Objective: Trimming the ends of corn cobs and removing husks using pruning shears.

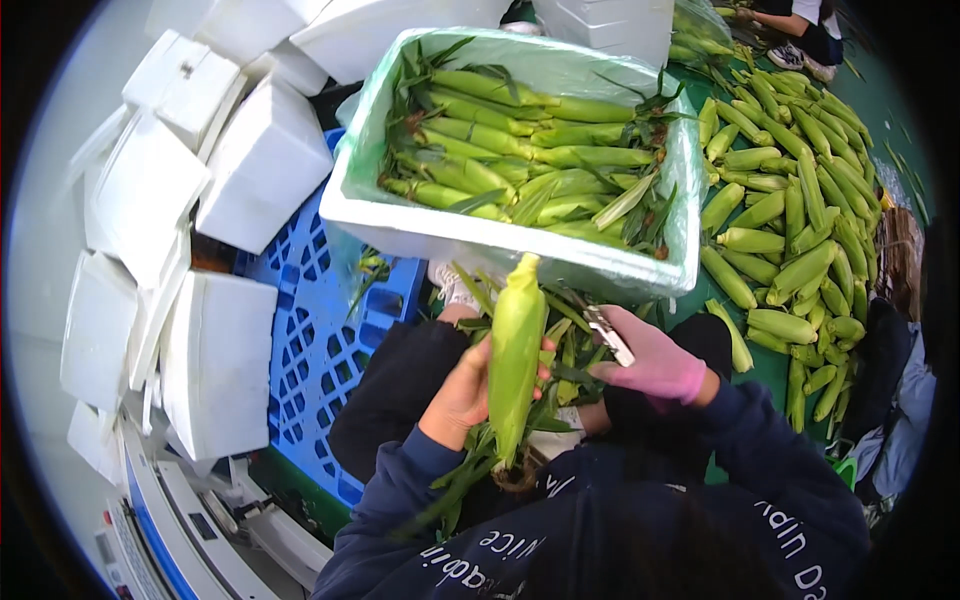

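My bare left hand (466, 386) grips an ear of corn in its green husk (516, 352), stem end up and silk end towards my body. In a pink glove, my right hand (651, 352) holds a metal cutting tool (611, 336), perhaps a knife; its blade is hard to make out. The tool is apart from the ear. Husk leaves (568, 352) lie between my legs below both hands. Just beyond stands a white foam box (480, 229) with a green plastic liner, holding rows of husked-in corn ears (517, 142).
A large heap of corn ears (795, 217) covers the green floor at the right. White foam boxes (255, 165) are stacked at the left beside a blue plastic pallet (311, 360). Another person's arm (776, 22) shows at the top right, near a plastic bag of corn (697, 34).
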Available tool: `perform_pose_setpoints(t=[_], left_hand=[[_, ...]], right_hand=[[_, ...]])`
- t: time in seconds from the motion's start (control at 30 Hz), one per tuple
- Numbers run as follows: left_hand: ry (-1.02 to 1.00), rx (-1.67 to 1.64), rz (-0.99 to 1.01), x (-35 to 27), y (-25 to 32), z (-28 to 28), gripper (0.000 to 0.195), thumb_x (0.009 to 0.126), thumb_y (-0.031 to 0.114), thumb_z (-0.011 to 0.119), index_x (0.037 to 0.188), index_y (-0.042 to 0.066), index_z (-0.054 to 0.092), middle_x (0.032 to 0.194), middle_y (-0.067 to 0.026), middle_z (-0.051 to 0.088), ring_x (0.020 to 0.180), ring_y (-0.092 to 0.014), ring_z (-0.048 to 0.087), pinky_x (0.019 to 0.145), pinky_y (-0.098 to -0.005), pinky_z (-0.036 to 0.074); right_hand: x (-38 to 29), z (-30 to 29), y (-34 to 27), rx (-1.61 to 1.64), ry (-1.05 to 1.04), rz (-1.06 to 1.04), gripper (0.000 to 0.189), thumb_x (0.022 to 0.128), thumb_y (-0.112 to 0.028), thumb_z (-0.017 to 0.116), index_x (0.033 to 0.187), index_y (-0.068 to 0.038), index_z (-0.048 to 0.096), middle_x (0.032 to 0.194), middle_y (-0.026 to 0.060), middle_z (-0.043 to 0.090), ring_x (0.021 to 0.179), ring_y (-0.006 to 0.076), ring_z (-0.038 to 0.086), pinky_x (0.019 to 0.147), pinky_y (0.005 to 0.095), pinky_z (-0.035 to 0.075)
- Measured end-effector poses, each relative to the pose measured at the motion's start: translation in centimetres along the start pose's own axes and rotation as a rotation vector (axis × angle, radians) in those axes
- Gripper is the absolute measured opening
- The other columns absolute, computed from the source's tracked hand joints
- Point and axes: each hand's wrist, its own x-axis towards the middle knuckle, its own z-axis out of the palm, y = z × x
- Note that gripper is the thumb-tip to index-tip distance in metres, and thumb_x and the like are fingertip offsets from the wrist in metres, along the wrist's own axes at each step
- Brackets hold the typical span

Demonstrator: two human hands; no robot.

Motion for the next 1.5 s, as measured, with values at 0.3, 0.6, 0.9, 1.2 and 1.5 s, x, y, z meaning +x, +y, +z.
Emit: perform_pose_setpoints(t=[0.3,0.6,0.9,1.2,1.5], left_hand=[[-0.166,0.226,-0.299,-6.5,-1.3,-2.1,0.054,0.082,0.026,0.076,0.122,0.001,0.049,0.098,-0.0108,0.059,0.082,-0.02,0.064,0.071,-0.0344,0.056],[-0.123,0.038,-0.141,-8.1,-3.3,-2.7,0.074,0.079,0.038,0.078,0.131,-0.002,0.045,0.099,-0.0152,0.06,0.089,-0.026,0.064,0.078,-0.0388,0.055],[-0.361,-0.195,0.357,-5.6,-3.6,-1.6,0.134,0.059,0.077,0.074,0.152,0.005,0.01,0.11,-0.0208,0.063,0.082,-0.036,0.067,0.064,-0.0416,0.059],[0.443,-0.107,0.724,-6.6,-2.7,-4.7,0.052,0.089,0.03,0.068,0.131,0.007,0.047,0.13,-0.0119,0.055,0.122,-0.026,0.052,0.102,-0.0477,0.044],[0.694,0.11,1.116,-9.1,1.1,-2.9,0.056,0.095,0.022,0.062,0.142,0.004,0.037,0.143,-0.01,0.044,0.134,-0.027,0.042,0.107,-0.0513,0.04]], right_hand=[[1.0,1.3,-3.1,-0.63,-0.216,-0.434,0.058,0.062,-0.026,0.078,0.11,-0.002,0.056,0.097,0.0182,0.062,0.097,0.038,0.059,0.086,0.0435,0.047],[-2.6,5.3,-2.2,0.714,-0.496,0.266,0.031,0.086,-0.02,0.068,0.107,-0.001,0.056,0.078,0.0051,0.061,0.066,0.0156,0.061,0.06,0.0308,0.05],[-3.6,8.7,-4.2,1.091,-0.226,0.026,0.054,0.083,-0.027,0.071,0.123,0.0,0.048,0.086,0.0086,0.058,0.079,0.0189,0.059,0.07,0.0307,0.051],[-4.4,6.3,-5.4,1.022,0.107,-0.154,0.053,0.074,-0.003,0.067,0.123,-0.001,0.048,0.107,0.0109,0.056,0.102,0.0219,0.056,0.089,0.0392,0.048],[-3.5,7.3,7.7,0.807,-0.372,0.689,0.039,0.079,-0.022,0.071,0.11,-0.001,0.058,0.097,0.0073,0.062,0.085,0.0185,0.057,0.081,0.0307,0.047]])
